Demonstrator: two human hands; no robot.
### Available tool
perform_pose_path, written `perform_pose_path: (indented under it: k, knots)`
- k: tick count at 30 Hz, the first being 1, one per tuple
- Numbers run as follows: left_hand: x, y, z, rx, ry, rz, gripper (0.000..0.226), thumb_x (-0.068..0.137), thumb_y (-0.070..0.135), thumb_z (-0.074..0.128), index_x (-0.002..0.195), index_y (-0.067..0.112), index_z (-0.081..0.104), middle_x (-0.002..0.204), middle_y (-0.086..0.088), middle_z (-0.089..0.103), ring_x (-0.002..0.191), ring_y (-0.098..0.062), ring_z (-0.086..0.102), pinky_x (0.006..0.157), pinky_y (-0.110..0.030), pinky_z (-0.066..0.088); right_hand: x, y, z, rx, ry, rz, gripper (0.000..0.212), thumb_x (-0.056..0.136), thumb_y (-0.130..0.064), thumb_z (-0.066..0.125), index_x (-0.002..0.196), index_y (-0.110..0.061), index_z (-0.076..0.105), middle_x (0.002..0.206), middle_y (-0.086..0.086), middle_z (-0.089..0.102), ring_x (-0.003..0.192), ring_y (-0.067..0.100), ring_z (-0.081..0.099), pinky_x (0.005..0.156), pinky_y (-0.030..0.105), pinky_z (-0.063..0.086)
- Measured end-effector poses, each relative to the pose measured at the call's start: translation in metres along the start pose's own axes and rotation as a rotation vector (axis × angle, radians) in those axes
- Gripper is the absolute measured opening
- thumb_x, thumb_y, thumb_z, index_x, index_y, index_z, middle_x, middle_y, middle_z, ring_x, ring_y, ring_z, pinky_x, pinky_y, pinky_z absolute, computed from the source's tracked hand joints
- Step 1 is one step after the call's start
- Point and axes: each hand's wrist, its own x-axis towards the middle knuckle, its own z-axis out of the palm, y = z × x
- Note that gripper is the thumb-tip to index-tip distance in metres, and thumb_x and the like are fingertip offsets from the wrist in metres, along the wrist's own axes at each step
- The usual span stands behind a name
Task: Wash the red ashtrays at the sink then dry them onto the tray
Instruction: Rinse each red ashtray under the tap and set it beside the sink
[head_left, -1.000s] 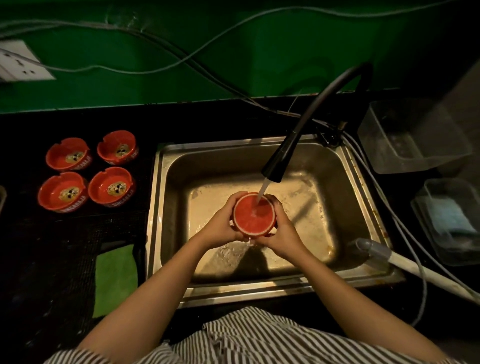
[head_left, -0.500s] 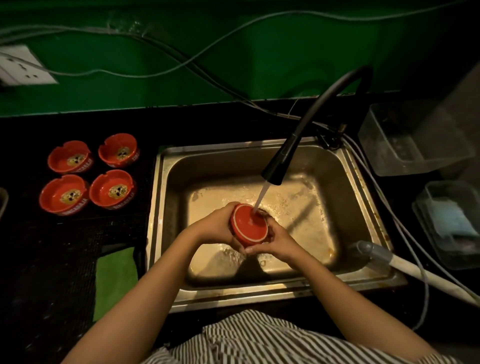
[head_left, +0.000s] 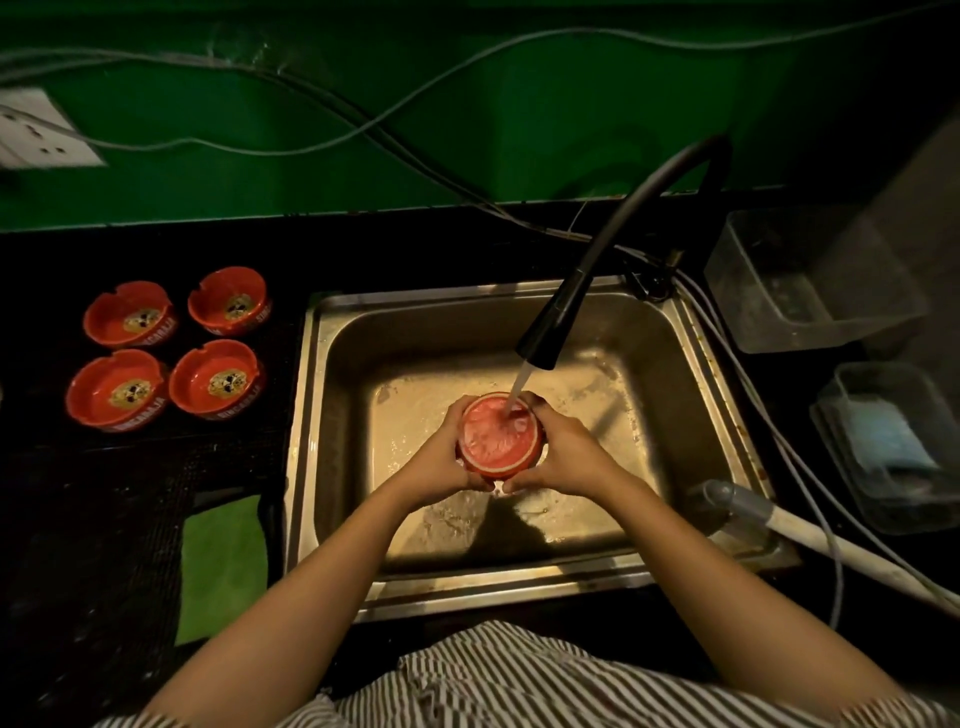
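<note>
While water runs from the black faucet (head_left: 540, 343) onto it, the red ashtray (head_left: 500, 435) sits cupped between both hands over the middle of the steel sink (head_left: 415, 332); the left hand (head_left: 436, 467) wraps its fingers round the ashtray's left side, thumb lying along the near rim; the right hand (head_left: 569, 457) curls round the right side the same way, so the two hands grip it together and their fingertips nearly meet beneath it; the ashtray is held roughly level and face up, its hollow full of splashing water; both forearms reach forward from a striped shirt (head_left: 519, 680) and converge over the basin, wrists bent slightly inward; four more red ashtrays (head_left: 171, 348) stand in a two-by-two group on the dark counter (head_left: 104, 519) left of the sink, well apart from the hands; a green cloth (head_left: 223, 561) lies flat on the counter just beside the sink's left rim; two clear plastic containers (head_left: 810, 286) sit on the right.
</note>
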Motion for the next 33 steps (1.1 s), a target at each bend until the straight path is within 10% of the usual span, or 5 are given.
perform_pose_path:
  k: [10,23,28,33]
  knots:
    - [-0.015,0.026,-0.023,0.156,0.123,0.172,0.098,0.067,0.015,0.089,0.139,0.041,0.030,0.131,0.034,0.039,0.124,0.003,0.046,0.089,-0.021,0.053,-0.013,-0.017,0.037,0.189,0.293,-0.068,0.110,0.058,-0.038,0.092,0.144,-0.034,0.025,0.131,-0.019,0.044,0.117,-0.002,0.045,0.089,0.007,0.039]
    - [-0.058,0.031,-0.069,0.508,-0.125,0.023,0.122,0.060,0.012,0.092,0.154,0.017,0.015,0.153,-0.004,0.034,0.139,-0.020,0.036,0.113,-0.031,0.034,-0.030,-0.033,0.084,0.468,0.092,0.015,0.103,0.046,-0.032,0.097,0.134,-0.031,0.043,0.125,-0.017,0.055,0.114,-0.004,0.053,0.098,0.024,0.048]
    - [-0.085,0.033,-0.092,0.299,-0.124,-0.039,0.119,0.058,0.034,0.093,0.151,0.028,0.019,0.140,0.013,0.035,0.129,-0.010,0.041,0.088,-0.012,0.045,-0.037,-0.041,0.088,0.640,-0.027,0.061,0.108,0.047,-0.028,0.097,0.140,-0.030,0.042,0.131,-0.003,0.057,0.120,0.014,0.057,0.097,0.034,0.051]
    - [-0.114,0.009,-0.088,-0.130,-0.016,0.017,0.090,0.062,0.042,0.089,0.132,0.047,0.033,0.130,0.012,0.046,0.125,-0.013,0.049,0.093,-0.026,0.052,-0.031,-0.071,0.088,0.730,-0.180,0.073,0.091,0.056,-0.025,0.092,0.135,-0.030,0.047,0.123,0.004,0.064,0.113,0.021,0.062,0.091,0.033,0.052]
